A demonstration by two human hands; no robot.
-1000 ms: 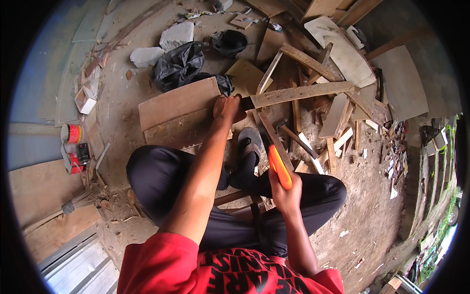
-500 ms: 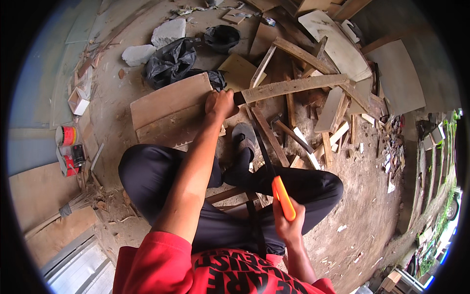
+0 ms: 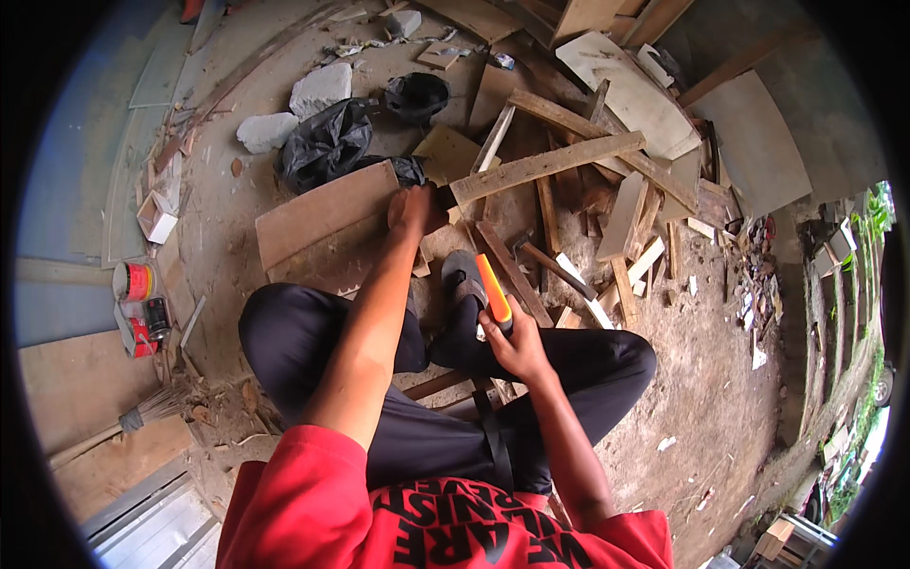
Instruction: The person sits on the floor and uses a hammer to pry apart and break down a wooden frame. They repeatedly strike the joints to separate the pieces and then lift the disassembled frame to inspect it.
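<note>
your right hand (image 3: 519,346), wrapped round the orange-handled saw (image 3: 494,289), sits farther forward than a moment ago, so the stroke looks pushed in; your left hand (image 3: 412,209) still grips the wooden plank (image 3: 550,169) by its near end, beside the brown board (image 3: 327,213).

The right hand (image 3: 518,343), drawn back over the thigh (image 3: 602,370) half a second ago, is now pushed well forward, further from the body than in either earlier picture. With it the orange saw handle (image 3: 490,282) comes up just beside the shoe (image 3: 458,266) in the view, and the long dark blade that showed ahead of it can hardly be made out. The view turns slightly, so the plank (image 3: 550,167) appears further left and slants more steeply.
</note>
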